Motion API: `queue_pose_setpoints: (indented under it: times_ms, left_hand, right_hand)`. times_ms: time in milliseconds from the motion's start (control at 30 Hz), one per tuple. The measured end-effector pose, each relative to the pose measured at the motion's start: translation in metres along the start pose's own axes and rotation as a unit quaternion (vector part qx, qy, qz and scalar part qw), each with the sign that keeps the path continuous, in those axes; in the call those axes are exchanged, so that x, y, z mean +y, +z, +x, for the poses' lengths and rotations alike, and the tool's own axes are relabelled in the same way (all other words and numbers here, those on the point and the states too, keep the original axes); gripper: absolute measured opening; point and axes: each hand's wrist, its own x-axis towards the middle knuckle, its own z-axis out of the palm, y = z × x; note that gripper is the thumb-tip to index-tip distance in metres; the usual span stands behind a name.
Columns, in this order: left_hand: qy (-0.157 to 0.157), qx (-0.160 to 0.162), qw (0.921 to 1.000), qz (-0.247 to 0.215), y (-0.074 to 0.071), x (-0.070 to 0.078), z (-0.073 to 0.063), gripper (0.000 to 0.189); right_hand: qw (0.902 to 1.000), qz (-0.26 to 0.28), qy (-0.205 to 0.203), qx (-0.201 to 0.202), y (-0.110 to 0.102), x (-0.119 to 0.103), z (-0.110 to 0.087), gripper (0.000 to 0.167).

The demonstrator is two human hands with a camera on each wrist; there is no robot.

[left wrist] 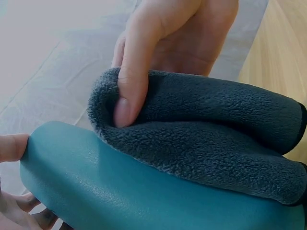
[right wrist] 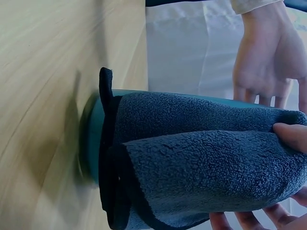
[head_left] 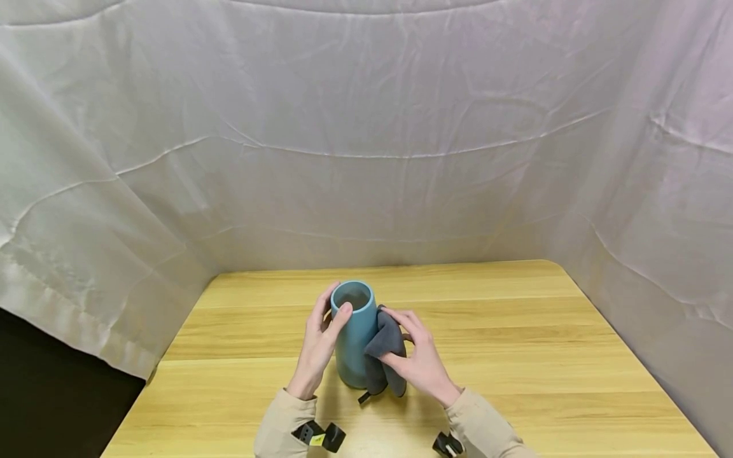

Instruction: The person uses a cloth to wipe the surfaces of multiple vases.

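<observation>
A tall teal vase (head_left: 353, 346) with a round open mouth stands upright on the table. My left hand (head_left: 318, 346) grips it near the rim, thumb on the near side and fingers round the far left side. A folded dark grey fleecy cloth (head_left: 387, 350) lies against the vase's right side, held by my right hand (head_left: 420, 359). In the left wrist view the right thumb (left wrist: 132, 91) presses into the fold of the cloth (left wrist: 206, 148). Black edging and a small loop (right wrist: 105, 84) show at the cloth's lower end in the right wrist view.
The wooden table (head_left: 515, 381) spreads out on both sides of the vase. Pale fabric curtains (head_left: 372, 127) hang behind it and along the sides. A black area (head_left: 51, 388) shows at the lower left, beyond the table. Both sleeved wrists carry small black devices (head_left: 321, 436).
</observation>
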Motion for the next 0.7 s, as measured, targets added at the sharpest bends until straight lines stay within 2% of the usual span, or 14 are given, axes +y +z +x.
queue_pose_setpoints:
  times_ms: [433,700]
  left_hand:
    - [-0.002,0.000,1.0000,0.004,0.000,0.000,0.000,0.055]
    - [-0.005,-0.001,1.0000,0.001,0.000,0.001,-0.001,0.055]
  right_hand:
    - [0.9994,0.004,-0.028,0.019,-0.002,-0.014,0.005,0.067]
    - [1.0000,-0.006,-0.003,-0.006,-0.002,-0.002,0.000,0.069]
